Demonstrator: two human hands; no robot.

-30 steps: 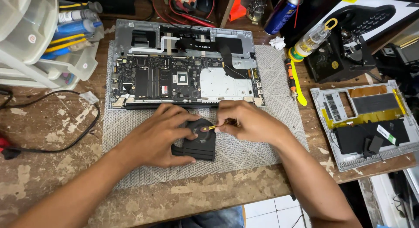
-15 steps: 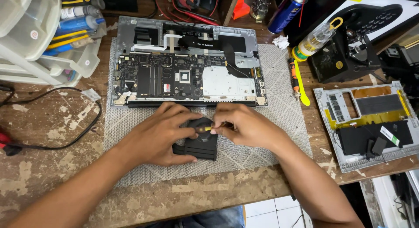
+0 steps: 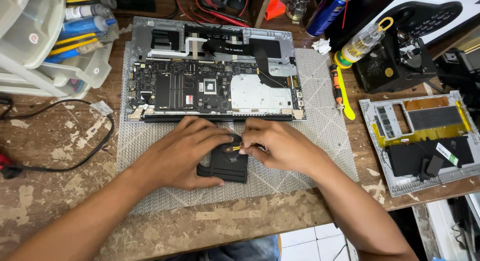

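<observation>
A black laptop cooling fan [image 3: 227, 166] lies on the grey woven mat [image 3: 310, 141] at the near side of the bench. My left hand [image 3: 182, 151] rests over its left side and holds it down. My right hand [image 3: 277, 143] pinches a small yellow-tipped tool [image 3: 234, 148] whose point sits on the fan's top. Just beyond the hands lies an opened silver laptop [image 3: 212, 71] with its circuit board exposed.
A laptop bottom cover [image 3: 425, 141] lies at the right. An orange screwdriver and a yellow pry tool [image 3: 342, 96] sit beside the mat. Plastic drawers with tubes [image 3: 55, 46] stand at the left, a black cable [image 3: 65, 163] crosses the worn wood, and a spray can [image 3: 327, 11] stands behind.
The view has shifted slightly. Both hands stay on the fan with the small tool at its top; no clear movement of the fan.
</observation>
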